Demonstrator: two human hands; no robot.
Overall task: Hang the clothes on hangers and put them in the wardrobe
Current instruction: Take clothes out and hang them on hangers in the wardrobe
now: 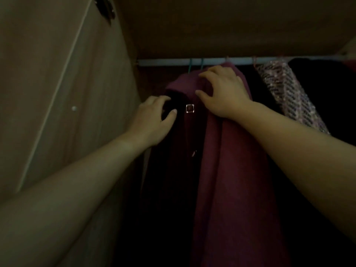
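Inside the wardrobe (pixel 212 26), the maroon garment (pixel 231 160) hangs from a teal hanger hook (pixel 201 64) on the rail (pixel 167 62), left of a sequined garment (pixel 289 93). The left hand (pixel 154 118) pinches the garment's dark collar edge (pixel 169 101) between thumb and curled fingers, just beside a square clasp (pixel 190 108). The right hand (pixel 223 91) rests on the garment's shoulder, fingers spread and lightly bent.

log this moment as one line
left hand grips dark cloth | right hand rests on maroon cloth garment | teal hanger hooks on pale wardrobe rail
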